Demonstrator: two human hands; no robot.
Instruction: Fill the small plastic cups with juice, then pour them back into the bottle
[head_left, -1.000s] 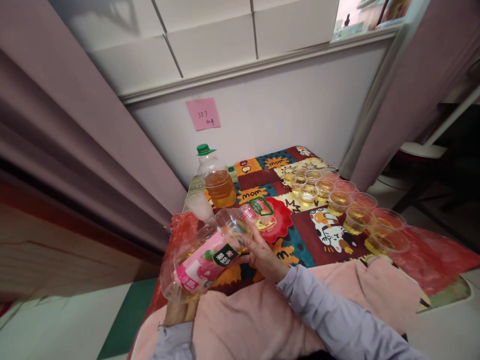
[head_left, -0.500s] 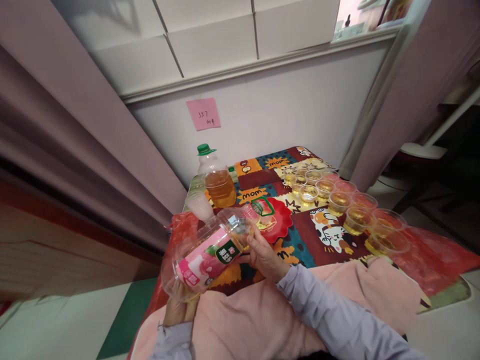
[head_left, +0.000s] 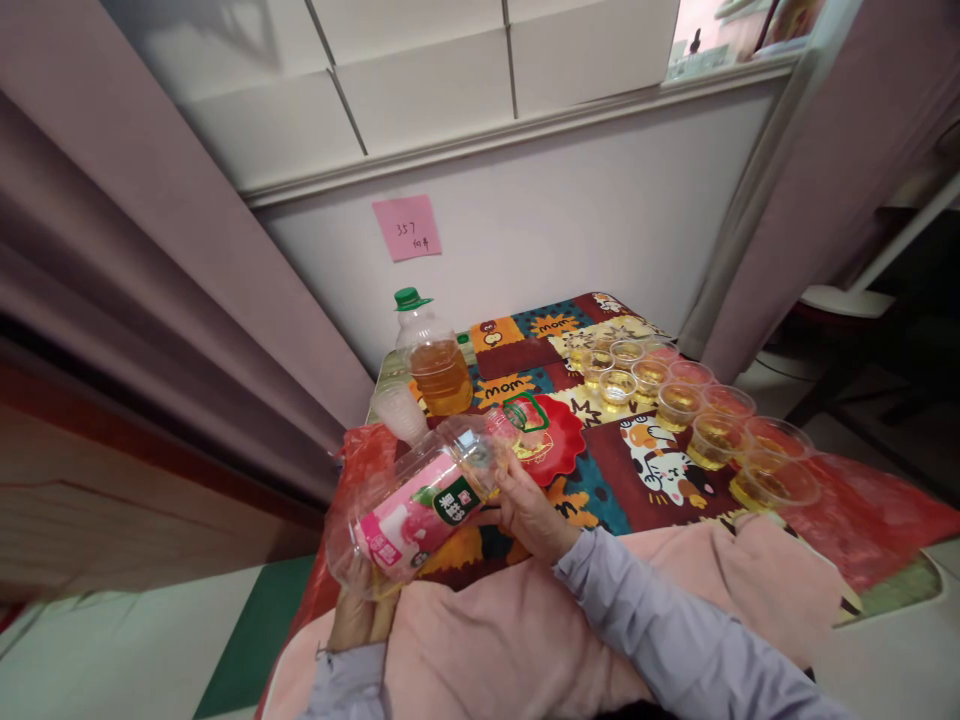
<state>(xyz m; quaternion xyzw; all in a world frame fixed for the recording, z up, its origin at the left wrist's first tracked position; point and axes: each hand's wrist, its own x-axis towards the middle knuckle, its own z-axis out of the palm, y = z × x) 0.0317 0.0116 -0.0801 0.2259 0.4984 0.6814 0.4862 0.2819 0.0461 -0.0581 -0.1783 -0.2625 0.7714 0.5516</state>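
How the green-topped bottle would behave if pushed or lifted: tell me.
The green-topped bottle is probably fairly heavy, as amber liquid fills much of it. That liquid sits low, so a gentle push likely wouldn't tip it. Its clear, plastic-looking walls may flex if squeezed.

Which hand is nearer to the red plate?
The right. The right hand is at the neck end of the held bottle, just on the near side of the red plate; the left hand is at the bottle's base, farther off to the left.
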